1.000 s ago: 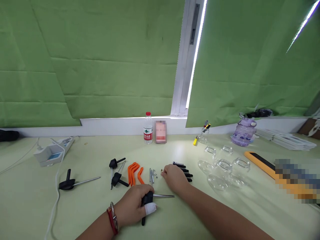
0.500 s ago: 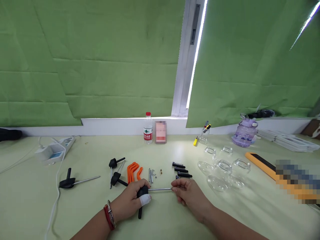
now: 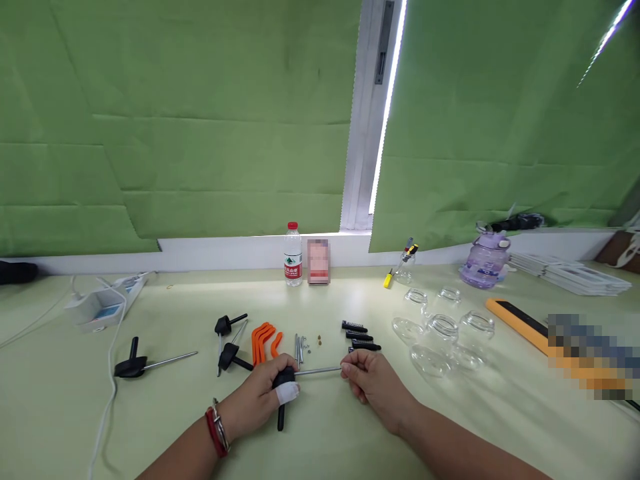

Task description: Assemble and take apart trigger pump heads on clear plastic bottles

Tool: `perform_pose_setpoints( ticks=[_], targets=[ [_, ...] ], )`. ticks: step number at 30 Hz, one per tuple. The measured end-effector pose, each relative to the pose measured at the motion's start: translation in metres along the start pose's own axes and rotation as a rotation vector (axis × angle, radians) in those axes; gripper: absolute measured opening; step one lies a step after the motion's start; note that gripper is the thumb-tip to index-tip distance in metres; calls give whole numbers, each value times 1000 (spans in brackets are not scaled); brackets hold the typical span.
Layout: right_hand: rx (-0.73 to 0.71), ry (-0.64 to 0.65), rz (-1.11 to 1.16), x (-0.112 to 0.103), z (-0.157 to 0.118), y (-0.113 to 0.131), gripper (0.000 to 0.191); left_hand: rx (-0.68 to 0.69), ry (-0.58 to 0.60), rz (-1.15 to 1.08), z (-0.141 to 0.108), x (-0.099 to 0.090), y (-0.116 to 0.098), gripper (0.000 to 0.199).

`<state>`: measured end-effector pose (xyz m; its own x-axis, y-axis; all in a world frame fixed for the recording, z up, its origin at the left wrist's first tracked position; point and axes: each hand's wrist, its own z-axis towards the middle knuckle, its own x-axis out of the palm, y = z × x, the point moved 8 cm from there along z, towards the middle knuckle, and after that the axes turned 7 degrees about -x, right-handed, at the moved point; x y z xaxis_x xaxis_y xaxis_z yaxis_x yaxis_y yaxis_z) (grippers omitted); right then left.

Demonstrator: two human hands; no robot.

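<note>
Pinching a metal rod [image 3: 318, 371], the right hand [image 3: 370, 381] hides its tip; the left hand [image 3: 257, 397] clasps a partly covered handle [image 3: 284, 377].

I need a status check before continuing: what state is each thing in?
Black-handled rod, held roughly level
Left hand, closed around its handle
Right hand, fingertips pinched at its tip
Other black-handled rods, lying on the desk
Orange bent pieces, lying grouped
Slim metal pieces, lying loose
Black spring pieces, lying side by side
Water bottle, upright, capped
Purple jug, upright, lidded
Clear vessels, rims up, uncapped
Green blinds, lowered
</note>
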<state>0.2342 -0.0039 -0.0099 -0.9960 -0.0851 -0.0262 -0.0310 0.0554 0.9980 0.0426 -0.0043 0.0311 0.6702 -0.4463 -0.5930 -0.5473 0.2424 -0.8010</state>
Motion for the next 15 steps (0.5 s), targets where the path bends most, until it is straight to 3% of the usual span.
perform_pose_setpoints(
  ticks=[15],
  targets=[
    [-31, 16, 21, 1, -1, 3, 22, 3, 16, 33, 0, 2, -1, 21]
  ],
)
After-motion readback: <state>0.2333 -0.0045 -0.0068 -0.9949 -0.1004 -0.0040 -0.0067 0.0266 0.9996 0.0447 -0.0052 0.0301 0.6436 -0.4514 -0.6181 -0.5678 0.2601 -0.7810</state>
